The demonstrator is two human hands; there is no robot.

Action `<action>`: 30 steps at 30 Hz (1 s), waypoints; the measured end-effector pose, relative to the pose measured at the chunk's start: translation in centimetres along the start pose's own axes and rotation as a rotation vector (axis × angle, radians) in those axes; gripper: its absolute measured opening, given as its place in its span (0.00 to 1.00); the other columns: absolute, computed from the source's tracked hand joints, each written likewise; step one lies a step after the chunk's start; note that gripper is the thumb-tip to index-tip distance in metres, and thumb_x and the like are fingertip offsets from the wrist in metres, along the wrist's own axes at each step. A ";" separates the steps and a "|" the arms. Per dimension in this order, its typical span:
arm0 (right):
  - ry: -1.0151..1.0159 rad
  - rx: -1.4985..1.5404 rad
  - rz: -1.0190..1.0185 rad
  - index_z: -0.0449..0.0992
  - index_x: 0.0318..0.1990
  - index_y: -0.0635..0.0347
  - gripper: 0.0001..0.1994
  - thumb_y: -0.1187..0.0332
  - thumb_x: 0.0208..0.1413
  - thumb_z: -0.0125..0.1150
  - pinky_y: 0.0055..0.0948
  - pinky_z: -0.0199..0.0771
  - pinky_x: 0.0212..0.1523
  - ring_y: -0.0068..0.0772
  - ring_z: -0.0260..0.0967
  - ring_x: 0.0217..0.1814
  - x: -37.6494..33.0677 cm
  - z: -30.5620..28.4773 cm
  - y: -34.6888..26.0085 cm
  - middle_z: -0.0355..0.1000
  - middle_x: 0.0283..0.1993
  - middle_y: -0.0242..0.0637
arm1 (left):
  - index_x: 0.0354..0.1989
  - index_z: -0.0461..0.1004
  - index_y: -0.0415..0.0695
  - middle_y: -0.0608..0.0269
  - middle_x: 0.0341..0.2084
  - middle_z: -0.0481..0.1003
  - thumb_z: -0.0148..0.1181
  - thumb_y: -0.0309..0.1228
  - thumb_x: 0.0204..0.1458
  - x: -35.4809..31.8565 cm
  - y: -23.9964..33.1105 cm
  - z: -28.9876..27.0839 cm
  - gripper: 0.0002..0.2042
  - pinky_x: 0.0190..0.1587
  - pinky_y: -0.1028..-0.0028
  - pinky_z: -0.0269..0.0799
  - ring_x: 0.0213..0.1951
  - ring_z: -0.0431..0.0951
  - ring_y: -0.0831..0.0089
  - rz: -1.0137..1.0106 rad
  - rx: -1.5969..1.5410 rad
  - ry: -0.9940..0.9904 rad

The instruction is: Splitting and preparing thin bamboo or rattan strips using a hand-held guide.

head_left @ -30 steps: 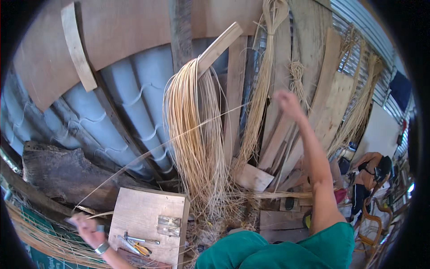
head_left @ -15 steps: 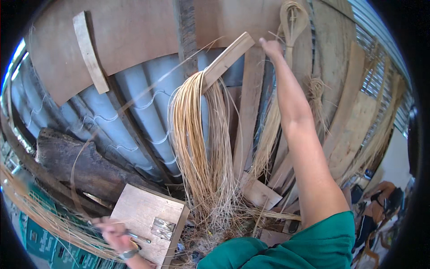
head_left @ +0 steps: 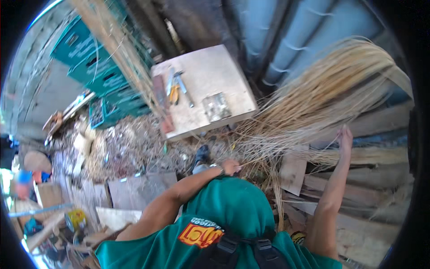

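While left hand (head_left: 231,167) apparently pinched pale strand (head_left: 244,166) between its fingers — strand handling, seemingly — right hand (head_left: 345,137), fibre bundle (head_left: 320,92) ahead of its fingers, grip couldn't be told; next move likely needed firm hold.

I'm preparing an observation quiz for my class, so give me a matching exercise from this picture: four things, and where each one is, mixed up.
1. Yellow-handled pliers
2. Green crates
3. Thick looped strand bundle
4. Left hand

A. Picture's upper right
B. Close to the shirt front
C. On the pale wooden block
D. Picture's upper left

Pairs: 1-C, 2-D, 3-A, 4-B.
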State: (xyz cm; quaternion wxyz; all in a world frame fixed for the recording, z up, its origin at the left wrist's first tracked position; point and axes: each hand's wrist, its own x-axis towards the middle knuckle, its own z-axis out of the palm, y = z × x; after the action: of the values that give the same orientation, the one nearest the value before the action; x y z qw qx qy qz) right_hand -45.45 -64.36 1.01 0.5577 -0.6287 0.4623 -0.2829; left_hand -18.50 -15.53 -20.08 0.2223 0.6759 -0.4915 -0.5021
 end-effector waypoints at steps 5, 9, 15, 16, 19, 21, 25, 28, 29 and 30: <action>-0.135 0.093 0.160 0.73 0.40 0.58 0.15 0.55 0.63 0.52 0.25 0.70 0.38 0.22 0.67 0.31 -4.4 8.9 6.3 0.69 0.29 0.30 | 0.31 0.78 0.47 0.58 0.31 0.78 0.54 0.43 0.54 0.4 -5.9 5.2 0.13 0.41 0.58 0.70 0.36 0.78 0.59 -0.244 0.425 0.103; -0.036 0.208 0.108 0.72 0.43 0.59 0.14 0.57 0.63 0.52 0.26 0.71 0.43 0.25 0.70 0.37 -8.2 9.7 6.4 0.72 0.34 0.33 | 0.39 0.79 0.46 0.56 0.39 0.77 0.54 0.41 0.55 0.2 -8.7 4.2 0.14 0.46 0.60 0.71 0.45 0.76 0.56 -0.311 0.517 -0.308; 0.063 -0.064 0.198 0.72 0.53 0.58 0.19 0.55 0.61 0.54 0.28 0.72 0.44 0.29 0.73 0.45 -8.5 11.0 11.6 0.75 0.46 0.41 | 0.44 0.74 0.46 0.51 0.42 0.75 0.54 0.39 0.54 -3.4 -8.8 1.4 0.13 0.47 0.54 0.70 0.48 0.74 0.55 -0.238 0.297 -0.223; 0.115 -0.510 0.153 0.73 0.52 0.59 0.19 0.56 0.59 0.56 0.29 0.72 0.43 0.30 0.73 0.44 -8.5 9.6 14.6 0.75 0.45 0.41 | 0.40 0.74 0.45 0.48 0.35 0.76 0.54 0.38 0.54 -4.2 -8.2 0.9 0.12 0.41 0.54 0.72 0.41 0.77 0.53 -0.238 0.288 -0.007; -0.268 -0.755 0.460 0.72 0.51 0.60 0.20 0.58 0.54 0.59 0.26 0.71 0.37 0.27 0.72 0.42 -10.8 3.5 22.8 0.75 0.40 0.40 | 0.39 0.72 0.45 0.47 0.25 0.77 0.55 0.36 0.54 -5.8 -3.0 -3.9 0.10 0.33 0.54 0.73 0.31 0.78 0.50 -0.247 0.178 0.422; -0.540 -0.500 0.775 0.73 0.49 0.58 0.17 0.65 0.51 0.59 0.28 0.73 0.34 0.28 0.73 0.37 -15.3 16.0 18.2 0.74 0.36 0.37 | 0.41 0.70 0.45 0.49 0.21 0.75 0.55 0.33 0.53 -10.4 -1.5 -8.6 0.09 0.28 0.53 0.71 0.25 0.76 0.48 -0.372 0.049 0.872; -0.847 -0.147 0.641 0.73 0.46 0.64 0.13 0.65 0.59 0.55 0.30 0.72 0.33 0.27 0.72 0.33 -21.8 26.7 14.6 0.74 0.33 0.33 | 0.45 0.69 0.44 0.44 0.22 0.75 0.58 0.40 0.52 -9.2 -4.9 -16.1 0.17 0.32 0.54 0.71 0.29 0.77 0.46 -0.539 -0.126 1.448; -0.990 -0.436 0.341 0.71 0.49 0.66 0.17 0.61 0.59 0.56 0.28 0.72 0.37 0.27 0.72 0.34 -22.8 33.5 10.2 0.74 0.35 0.34 | 0.38 0.75 0.44 0.45 0.24 0.77 0.60 0.42 0.49 -8.1 -7.4 -20.2 0.15 0.35 0.56 0.72 0.32 0.78 0.49 -0.655 -0.192 1.390; -1.018 -0.484 0.281 0.70 0.51 0.66 0.18 0.61 0.59 0.56 0.27 0.72 0.38 0.27 0.71 0.35 -22.7 35.4 8.9 0.73 0.36 0.35 | 0.33 0.79 0.44 0.47 0.25 0.78 0.61 0.42 0.49 -8.3 -7.5 -21.6 0.14 0.37 0.58 0.73 0.32 0.79 0.51 -0.688 -0.255 1.192; -1.056 -0.527 0.216 0.69 0.52 0.66 0.19 0.61 0.59 0.56 0.26 0.71 0.39 0.26 0.71 0.35 -22.8 37.6 8.0 0.73 0.36 0.36 | 0.25 0.80 0.44 0.52 0.26 0.79 0.61 0.41 0.48 -8.1 -8.3 -22.1 0.12 0.36 0.63 0.74 0.31 0.80 0.57 -0.731 -0.286 1.184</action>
State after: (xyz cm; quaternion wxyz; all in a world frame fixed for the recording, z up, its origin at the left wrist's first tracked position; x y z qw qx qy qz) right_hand -24.23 -26.96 -11.26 0.5627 -0.7509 0.2385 0.2503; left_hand 4.90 -9.13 -14.11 0.3561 0.9211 0.0409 -0.1523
